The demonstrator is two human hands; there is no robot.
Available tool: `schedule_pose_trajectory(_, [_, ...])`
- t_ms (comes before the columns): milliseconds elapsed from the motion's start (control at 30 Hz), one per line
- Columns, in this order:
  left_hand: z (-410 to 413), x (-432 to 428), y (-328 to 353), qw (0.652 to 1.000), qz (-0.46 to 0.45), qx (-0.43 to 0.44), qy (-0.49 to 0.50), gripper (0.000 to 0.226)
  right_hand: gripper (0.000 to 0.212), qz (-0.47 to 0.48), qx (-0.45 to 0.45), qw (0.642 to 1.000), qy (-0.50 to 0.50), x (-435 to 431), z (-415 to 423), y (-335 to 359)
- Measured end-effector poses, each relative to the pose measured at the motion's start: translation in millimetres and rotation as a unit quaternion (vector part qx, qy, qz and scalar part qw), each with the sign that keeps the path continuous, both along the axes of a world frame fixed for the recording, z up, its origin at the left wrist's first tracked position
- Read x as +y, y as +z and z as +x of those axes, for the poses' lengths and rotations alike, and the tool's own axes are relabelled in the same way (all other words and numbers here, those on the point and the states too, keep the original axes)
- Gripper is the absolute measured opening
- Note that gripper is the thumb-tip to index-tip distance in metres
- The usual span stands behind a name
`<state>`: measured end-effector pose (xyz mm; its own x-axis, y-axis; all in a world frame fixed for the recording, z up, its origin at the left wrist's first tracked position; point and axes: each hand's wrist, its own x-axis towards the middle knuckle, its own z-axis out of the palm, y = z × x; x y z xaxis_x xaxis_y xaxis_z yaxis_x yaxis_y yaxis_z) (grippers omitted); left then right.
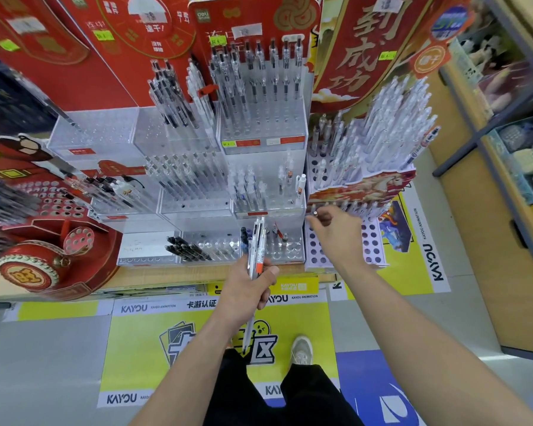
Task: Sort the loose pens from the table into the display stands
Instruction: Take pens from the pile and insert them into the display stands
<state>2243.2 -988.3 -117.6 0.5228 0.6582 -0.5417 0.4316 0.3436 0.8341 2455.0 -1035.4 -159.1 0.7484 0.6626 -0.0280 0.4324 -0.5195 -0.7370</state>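
Pens are mid-sort, and the step in hand looks like the placing of one pen into the stand on the right. The left hand (246, 287) is closed in a fist around a bundle of pens (257, 244), white and clear barrels with one orange band showing, held upright with tops level with the front tier of the clear acrylic stand (197, 207) and one long barrel poking out below the fist. The right hand (336, 229) is reached forward over the white perforated stand (371, 241), fingertips pinched narrowly on the metal-tipped end of a single pen (315, 213) (only that end shows; the barrel is hidden behind the fingers and the row of pens around it). Whether that pen is already seated in a hole or hovering over one, I cannot tell.

The perforated stand has many open holes in its front rows, just beside the hand, while its rear rows are crowded with white pens. The clear stand's lower tiers are also only sparsely filled.

I judge the next move to call for a straight, vertical push so the tip finds its hole without knocking neighbours askew, then a release and a reach back to the bundle for another pen matched by type to its stand.
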Motion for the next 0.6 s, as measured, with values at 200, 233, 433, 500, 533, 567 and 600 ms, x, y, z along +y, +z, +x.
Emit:
schedule_pose_trajectory(200, [-2.5, 1.4, -1.7, 1.0, -0.005, 0.002, -0.002, 0.014, 0.021, -0.002, 0.018, 1.0, 0.016, -7.2, 3.6, 1.4])
schedule_pose_trajectory(233, [-2.3, 1.5, -1.3, 1.0, -0.005, 0.001, -0.001, 0.014, 0.022, -0.005, 0.019, 1.0, 0.022, -7.4, 4.2, 0.9])
schedule_pose_trajectory(433, [0.2, -0.8, 2.7, 1.0, 0.005, -0.012, -0.007, 0.012, 0.024, -0.023, 0.031, 0.999, 0.022, -4.0, 5.2, 2.4])
schedule_pose_trajectory(500, [1.5, -2.8, 4.2, 1.0, 0.004, -0.017, -0.012, 0.012, 0.025, -0.016, 0.033, 0.999, -0.003, -7.3, 4.5, 7.6])
schedule_pose_trajectory(533, [2.8, -3.9, 4.1, 1.0, 0.003, -0.018, -0.016, 0.013, 0.024, 0.001, 0.027, 0.999, -0.017, -9.9, 3.4, 12.3])
schedule_pose_trajectory(567, [4.7, -5.0, 3.5, 1.0, 0.003, -0.018, -0.019, 0.014, 0.022, 0.021, 0.019, 0.999, -0.02, -12.6, 1.1, 18.1])
schedule_pose_trajectory(600, [7.1, -6.6, 2.5, 1.0, 0.001, -0.019, -0.021, 0.014, 0.018, 0.038, 0.018, 0.999, -0.006, -15.0, -2.9, 25.6])
